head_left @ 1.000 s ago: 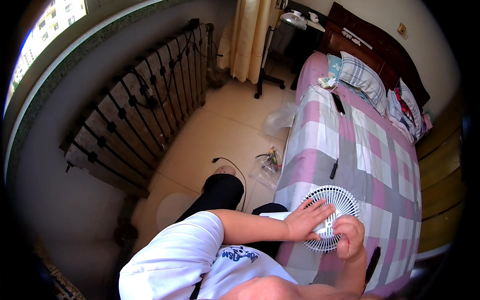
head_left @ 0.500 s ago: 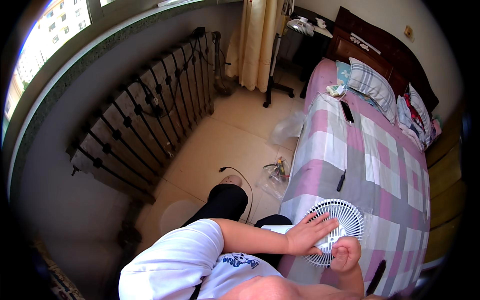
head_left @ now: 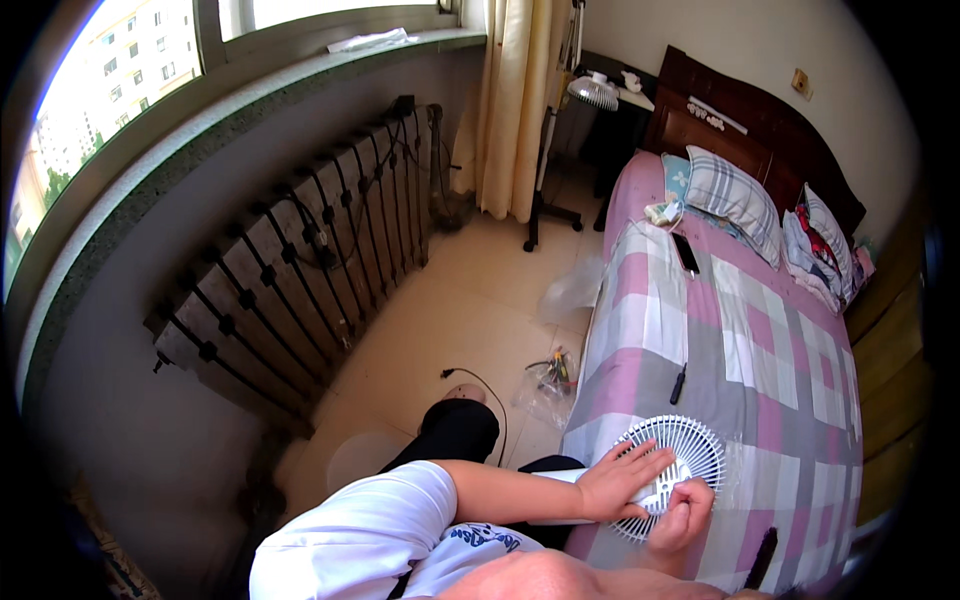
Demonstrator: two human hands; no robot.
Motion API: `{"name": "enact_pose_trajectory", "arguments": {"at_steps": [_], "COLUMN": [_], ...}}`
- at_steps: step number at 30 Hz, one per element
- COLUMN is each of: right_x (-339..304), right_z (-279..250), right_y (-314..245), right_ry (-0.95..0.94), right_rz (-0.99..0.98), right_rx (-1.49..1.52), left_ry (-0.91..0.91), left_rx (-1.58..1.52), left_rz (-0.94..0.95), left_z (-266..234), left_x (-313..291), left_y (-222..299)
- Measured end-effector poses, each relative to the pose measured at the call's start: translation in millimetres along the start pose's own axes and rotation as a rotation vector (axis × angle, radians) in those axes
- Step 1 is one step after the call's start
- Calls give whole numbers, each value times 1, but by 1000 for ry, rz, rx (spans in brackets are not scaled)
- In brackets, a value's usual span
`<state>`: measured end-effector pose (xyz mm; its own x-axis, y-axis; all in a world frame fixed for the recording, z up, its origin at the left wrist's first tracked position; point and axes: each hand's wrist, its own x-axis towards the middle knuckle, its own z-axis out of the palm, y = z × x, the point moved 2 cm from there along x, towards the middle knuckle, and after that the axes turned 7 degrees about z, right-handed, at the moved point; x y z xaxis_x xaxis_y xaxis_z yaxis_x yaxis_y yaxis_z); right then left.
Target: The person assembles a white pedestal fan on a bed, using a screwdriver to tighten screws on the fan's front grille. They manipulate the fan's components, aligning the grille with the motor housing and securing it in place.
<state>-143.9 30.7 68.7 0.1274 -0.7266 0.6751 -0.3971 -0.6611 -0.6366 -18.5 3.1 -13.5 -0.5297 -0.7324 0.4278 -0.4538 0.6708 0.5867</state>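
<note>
A round white fan head with a ribbed grille (head_left: 697, 452) lies on the bed, close in front of me. My left hand (head_left: 622, 482) rests flat across the left part of its grille, fingers spread. Over the grille's lower right part, my right hand (head_left: 683, 512) is closed with its fingers curled together; whatever is in them is hidden. A white piece, likely the fan's stem, runs left beneath my left forearm. On the bedspread just beyond the fan lies a black-handled screwdriver (head_left: 678, 385).
The checked bedspread (head_left: 725, 350) carries a phone (head_left: 685, 254) and pillows (head_left: 735, 195). A black brush-like thing (head_left: 762, 558) lies at lower right. On the floor are a clear bag with tools (head_left: 550, 378) and a plugged cord (head_left: 482, 380). A radiator (head_left: 300, 265) lines the window wall.
The view has tilted up, showing more window. My right hand has turned and shifted slightly over the grille, still closed. My left hand stays flat on the fan.
</note>
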Motion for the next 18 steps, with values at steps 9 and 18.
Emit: {"name": "enact_pose_trajectory", "arguments": {"at_steps": [9,18], "right_x": [69,58], "right_z": [-46,-21], "right_y": [-21,7], "right_ry": [-950,-910], "right_rz": [189,45], "right_rx": [160,248], "left_ry": [6,41], "left_rx": [28,3], "left_rz": [10,31], "left_z": [1,-2], "left_x": [-3,-4], "left_y": [4,3]}}
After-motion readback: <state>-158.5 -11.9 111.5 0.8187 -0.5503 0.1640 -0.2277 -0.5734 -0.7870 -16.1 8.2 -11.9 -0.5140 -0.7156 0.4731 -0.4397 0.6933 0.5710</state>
